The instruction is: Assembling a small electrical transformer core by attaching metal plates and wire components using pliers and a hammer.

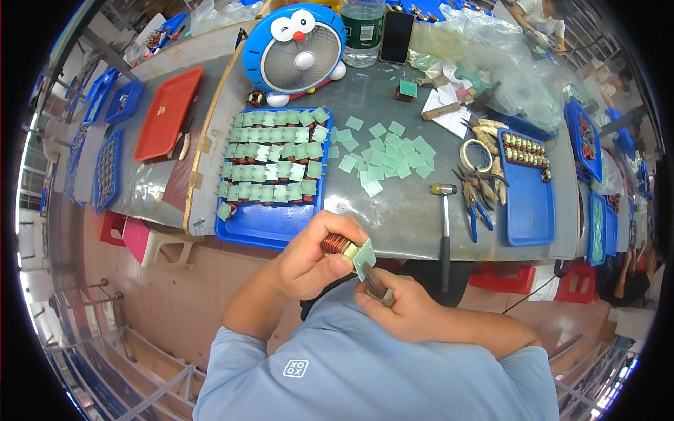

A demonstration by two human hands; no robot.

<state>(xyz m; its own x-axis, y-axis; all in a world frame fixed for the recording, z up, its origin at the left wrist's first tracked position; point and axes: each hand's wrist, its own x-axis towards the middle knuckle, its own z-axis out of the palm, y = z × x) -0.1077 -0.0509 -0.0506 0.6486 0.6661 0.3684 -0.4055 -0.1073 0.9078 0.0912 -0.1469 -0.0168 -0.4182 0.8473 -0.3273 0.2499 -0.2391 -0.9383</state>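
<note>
Close to my body, just off the bench's front edge, my left hand (305,259) is closed around a copper-wound coil (335,244). A thin green square board (364,259) sits against the coil's right end, facing my other hand. My right hand (401,303) grips a tool with a flat metal shaft (375,281), its tip touching or nearly touching the board; the fingers hide much of its handle. Beyond my left hand lies a blue tray (263,226) with rows of coils topped by green boards. Loose green boards (386,156) are scattered on the bench to its right.
Right of the loose boards lie a hammer (445,224), pliers (475,203) and a tape roll (477,156). Another blue tray (530,207) holds coils at its far end. A blue fan (302,59), a bottle (362,28) and a phone (397,37) stand at the back.
</note>
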